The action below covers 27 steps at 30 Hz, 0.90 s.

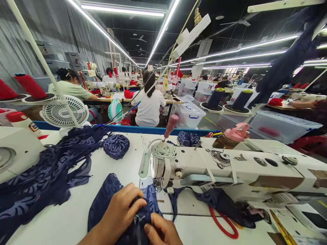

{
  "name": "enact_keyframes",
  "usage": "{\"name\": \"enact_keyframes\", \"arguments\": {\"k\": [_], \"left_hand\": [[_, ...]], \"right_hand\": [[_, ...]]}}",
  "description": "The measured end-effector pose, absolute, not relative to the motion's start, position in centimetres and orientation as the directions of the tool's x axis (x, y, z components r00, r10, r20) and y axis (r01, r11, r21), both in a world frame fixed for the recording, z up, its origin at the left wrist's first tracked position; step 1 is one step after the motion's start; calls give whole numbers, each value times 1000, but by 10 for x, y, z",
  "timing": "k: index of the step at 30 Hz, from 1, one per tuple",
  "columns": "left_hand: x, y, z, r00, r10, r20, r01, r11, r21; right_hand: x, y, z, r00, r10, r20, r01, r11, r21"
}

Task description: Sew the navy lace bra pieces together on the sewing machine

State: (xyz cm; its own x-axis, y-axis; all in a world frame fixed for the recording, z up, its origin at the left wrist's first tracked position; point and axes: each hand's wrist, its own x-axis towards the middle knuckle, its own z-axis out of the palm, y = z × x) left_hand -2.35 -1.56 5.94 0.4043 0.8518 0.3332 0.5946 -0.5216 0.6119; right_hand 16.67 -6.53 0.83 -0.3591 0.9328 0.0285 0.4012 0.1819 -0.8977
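Navy patterned fabric [104,197] lies on the white table in front of the sewing machine [217,163], its far end running up to the needle area. My left hand [122,211] is closed on this fabric, fingers curled over its upper side. Close by on the right, my right hand [163,229] pinches the same fabric between thumb and fingers. A dark, sheer fold shows between the two hands. Part of the cloth is hidden under my fingers. Another navy strip [212,199] trails along the front of the machine.
A heap of navy fabric strips [51,170] covers the table's left side, near a small white fan [65,110]. Red-handled scissors [224,224] lie at the right. A pink-handled screwdriver [170,126] stands on the machine head. A pink-lidded bottle [231,136] is behind it. Co-workers sit ahead.
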Motion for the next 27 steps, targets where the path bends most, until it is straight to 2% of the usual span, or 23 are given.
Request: {"name": "enact_keyframes", "arguments": {"k": [2, 4, 7, 10, 12, 14, 17, 22, 27], "left_hand": [[-12, 5, 49, 406, 874, 268, 644, -482, 594], [-3, 18, 32, 416, 875, 247, 662, -477, 578], [-2, 17, 9, 440, 867, 231, 668, -489, 561], [-14, -3, 1, 499, 840, 213, 642, -523, 561], [-19, -14, 4, 563, 801, 205, 608, -569, 553], [-19, -18, 10, 578, 789, 208, 585, -578, 569], [-10, -11, 18, 511, 841, 179, 614, -502, 609], [2, 7, 18, 418, 908, 36, 733, -361, 577], [0, 10, 21, 410, 912, -23, 749, -322, 578]], "right_hand": [[180, -53, 28, -409, 886, 218, 486, 414, -770], [193, -43, 37, -474, 805, 356, 604, 591, -534], [205, -36, 22, -551, 692, 467, 696, 689, -201], [206, -42, -13, -568, 530, 629, 685, 729, 4], [204, -49, -32, -501, 516, 694, 719, 695, 2], [203, -55, -42, -449, 586, 674, 756, 651, -62], [207, -59, -43, -474, 635, 610, 759, 646, -84], [210, -56, -40, -455, 625, 634, 750, 653, -104], [212, -56, -41, -476, 628, 616, 739, 665, -107]]}}
